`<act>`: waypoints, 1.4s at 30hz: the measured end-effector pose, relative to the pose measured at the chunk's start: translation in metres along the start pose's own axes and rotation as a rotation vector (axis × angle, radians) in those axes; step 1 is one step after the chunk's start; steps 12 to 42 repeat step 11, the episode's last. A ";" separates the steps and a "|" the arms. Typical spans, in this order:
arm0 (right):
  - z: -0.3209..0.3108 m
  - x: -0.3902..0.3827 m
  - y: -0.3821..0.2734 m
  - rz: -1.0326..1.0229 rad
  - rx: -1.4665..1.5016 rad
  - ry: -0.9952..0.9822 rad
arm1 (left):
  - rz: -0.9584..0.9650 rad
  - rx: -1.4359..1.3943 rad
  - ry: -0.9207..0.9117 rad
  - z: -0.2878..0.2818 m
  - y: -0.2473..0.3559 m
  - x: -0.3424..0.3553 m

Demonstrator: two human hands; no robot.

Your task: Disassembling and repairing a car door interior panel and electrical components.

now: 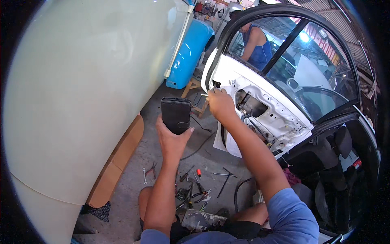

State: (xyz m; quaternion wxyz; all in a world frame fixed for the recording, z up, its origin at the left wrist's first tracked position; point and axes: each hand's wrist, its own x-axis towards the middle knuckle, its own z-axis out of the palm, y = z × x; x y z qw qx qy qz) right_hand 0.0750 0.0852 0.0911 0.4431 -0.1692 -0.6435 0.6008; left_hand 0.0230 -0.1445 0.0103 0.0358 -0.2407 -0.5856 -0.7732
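Note:
My left hand [174,140] is closed round a phone in a black flip case [176,115], held up with the case's clasp tab showing. My right hand [220,105] is raised to the rear edge of a white car door [280,118], with its fingers curled by the latch opening. A thin, light-coloured rod end [204,94] sticks out to the left of those fingers; what it belongs to is hidden in the hand. The door's inner trim is off, so bare white metal with a large hole and hanging cables shows.
Several pliers and screwdrivers [195,191], a T-handle wrench [225,179] and a spanner [144,176] lie on the concrete floor. A large pale car panel [81,93] takes up the left, with cardboard [115,162] below. A blue panel [191,53] stands behind. A person [258,46] shows through the window.

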 end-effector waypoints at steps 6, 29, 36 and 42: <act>0.005 0.005 -0.001 -0.026 -0.201 -0.019 | -0.003 0.008 -0.032 0.002 -0.006 -0.001; 0.013 0.008 0.007 -0.035 -0.352 -0.030 | -0.043 0.034 -0.064 0.001 -0.005 -0.003; 0.013 0.008 0.007 -0.035 -0.352 -0.030 | -0.043 0.034 -0.064 0.001 -0.005 -0.003; 0.013 0.008 0.007 -0.035 -0.352 -0.030 | -0.043 0.034 -0.064 0.001 -0.005 -0.003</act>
